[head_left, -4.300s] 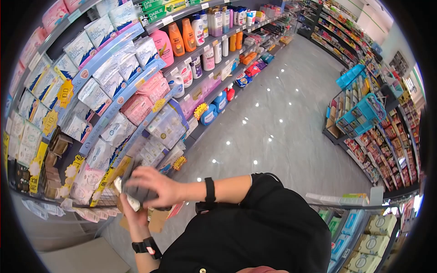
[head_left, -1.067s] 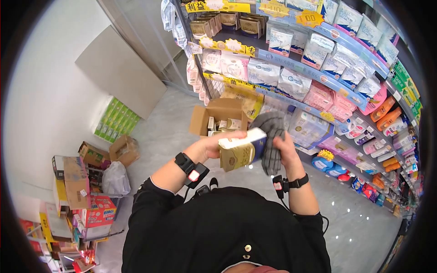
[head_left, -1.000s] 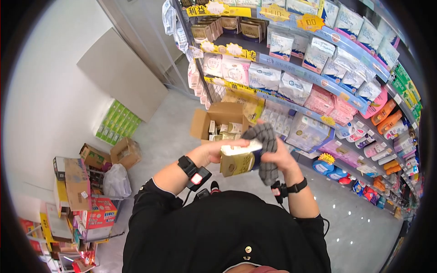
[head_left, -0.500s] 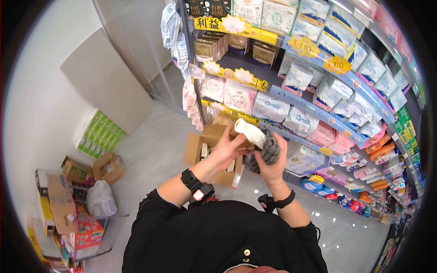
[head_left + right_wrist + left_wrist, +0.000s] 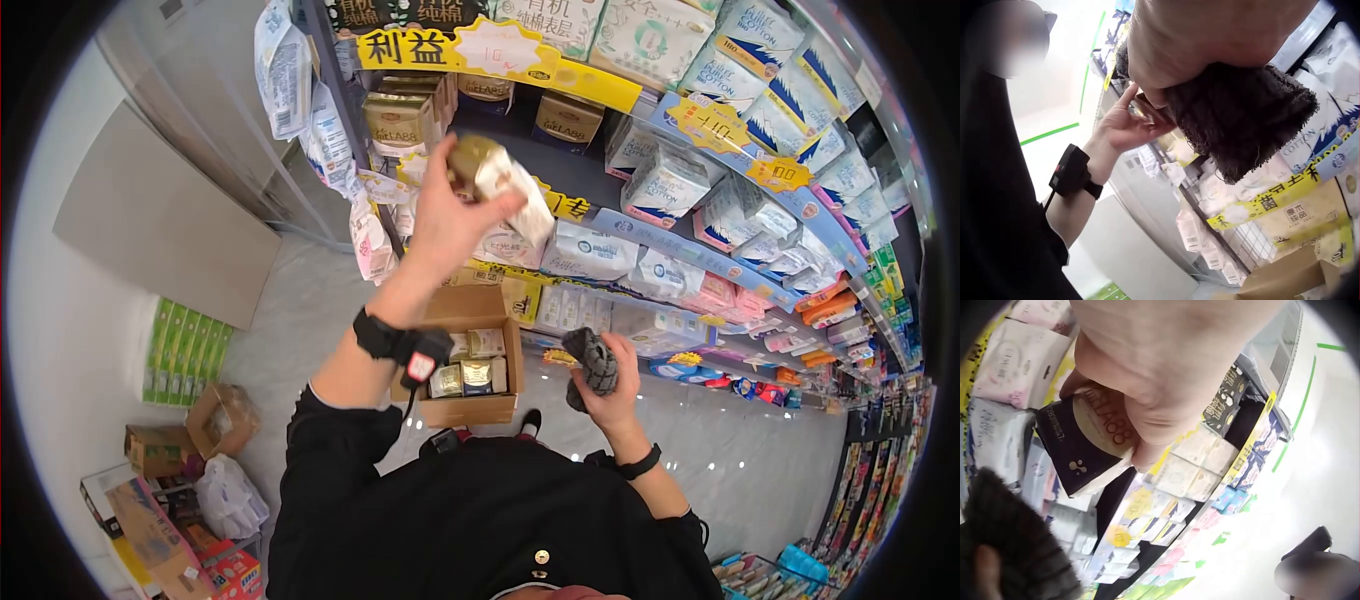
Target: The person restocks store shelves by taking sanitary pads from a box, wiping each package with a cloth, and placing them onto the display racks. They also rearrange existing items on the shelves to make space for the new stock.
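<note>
My left hand [image 5: 462, 203] is raised high and grips a gold and white pack [image 5: 497, 178] in front of the shelf of gold boxes [image 5: 400, 117]. In the left wrist view the fingers [image 5: 1147, 394] curl round the pack [image 5: 1085, 450], whose dark and gold face reads LAB8. My right hand [image 5: 607, 388] is lower, near chest height, and holds a folded grey cloth [image 5: 594, 362]. The right wrist view shows the cloth [image 5: 1241, 119] hanging from that hand, with the left hand [image 5: 1127, 128] up beyond it. The two hands are apart.
An open cardboard box [image 5: 470, 305] with several gold packs stands below my arms. Shelves of white and pink tissue packs [image 5: 690, 190] run to the right. Cartons and a bag [image 5: 225, 490] sit on the floor at left, by a white wall.
My left hand has lifted the pack from chest height up toward the shelf of gold boxes. The right hand with the cloth has come off the pack and dropped lower.
</note>
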A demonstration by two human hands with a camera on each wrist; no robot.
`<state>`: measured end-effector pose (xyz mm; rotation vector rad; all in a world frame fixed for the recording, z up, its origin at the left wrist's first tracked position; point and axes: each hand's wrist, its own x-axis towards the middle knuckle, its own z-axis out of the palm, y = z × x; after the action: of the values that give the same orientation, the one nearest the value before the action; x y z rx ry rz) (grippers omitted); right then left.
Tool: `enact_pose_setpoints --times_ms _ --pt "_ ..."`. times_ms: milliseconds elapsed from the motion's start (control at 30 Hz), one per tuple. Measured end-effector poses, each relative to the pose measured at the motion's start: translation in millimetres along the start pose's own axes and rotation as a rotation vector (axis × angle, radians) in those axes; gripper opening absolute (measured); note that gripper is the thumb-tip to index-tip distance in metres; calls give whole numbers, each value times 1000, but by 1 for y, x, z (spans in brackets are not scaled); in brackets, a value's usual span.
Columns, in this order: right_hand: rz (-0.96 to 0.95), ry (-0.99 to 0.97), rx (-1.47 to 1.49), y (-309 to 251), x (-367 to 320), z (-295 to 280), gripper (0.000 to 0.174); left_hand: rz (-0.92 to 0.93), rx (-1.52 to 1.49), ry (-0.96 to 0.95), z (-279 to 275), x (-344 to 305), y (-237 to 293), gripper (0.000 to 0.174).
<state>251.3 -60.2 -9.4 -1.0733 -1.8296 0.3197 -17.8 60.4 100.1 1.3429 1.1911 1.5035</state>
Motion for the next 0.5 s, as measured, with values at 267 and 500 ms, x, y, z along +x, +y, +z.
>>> enact_pose_setpoints --times_ms 267,500 --pt "243 -10 109 71 -24 -25 57 220 950 307 18 116 -28 103" --pt "366 49 121 114 -26 -48 59 616 1010 140 9 176 -48 49"
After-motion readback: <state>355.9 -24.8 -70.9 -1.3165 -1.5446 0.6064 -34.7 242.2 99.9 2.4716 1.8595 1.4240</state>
